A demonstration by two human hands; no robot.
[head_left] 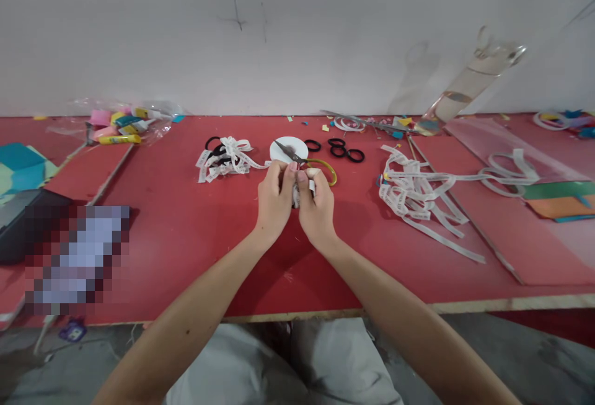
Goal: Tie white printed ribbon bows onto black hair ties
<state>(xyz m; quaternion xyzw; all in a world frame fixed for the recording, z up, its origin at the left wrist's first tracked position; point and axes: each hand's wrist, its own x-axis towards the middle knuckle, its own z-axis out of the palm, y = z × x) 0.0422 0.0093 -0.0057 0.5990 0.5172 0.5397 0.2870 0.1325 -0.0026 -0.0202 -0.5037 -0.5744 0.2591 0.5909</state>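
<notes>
Both hands meet over the middle of the red counter (176, 231). The left hand (274, 197) and right hand (317, 206) are clenched together around a small white ribbon piece (295, 195), thumbs and fingers pinching it from either side; most of it is hidden between them. It looks light, soft and limp, likely to slip or crumple, so a pinch close to its folded middle should suit it best. Forearms reach forward from near, wrists slightly raised, knuckles facing the camera. Just beyond lie scissors (290, 154) on a white disc (286, 144), with black hair ties (344, 149) to the right.
</notes>
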